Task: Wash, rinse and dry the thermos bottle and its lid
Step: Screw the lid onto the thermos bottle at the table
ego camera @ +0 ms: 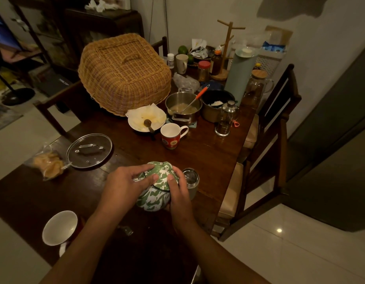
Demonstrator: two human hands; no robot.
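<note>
Right now both hands are wrapped round a green-and-white patterned pot (155, 193) at the near middle of the counter (208, 156): the left hand (126, 185) has its fingers curled over the domed lid (161, 169), and the right hand (178, 191) cups the pot's side with the thumb pressed on the lid's edge. Just beside the right hand, at about 2 o'clock from the pot, stands the small thermos bottle (191, 182), open-mouthed and untouched; I cannot pick out its lid. It looks like steel, so probably rigid, fairly light when empty and slick once wet; a full wrap round the body should hold it best. Farther out, at 12 o'clock, stand a red mug (171, 136) and a saucepan (183, 108).
</note>
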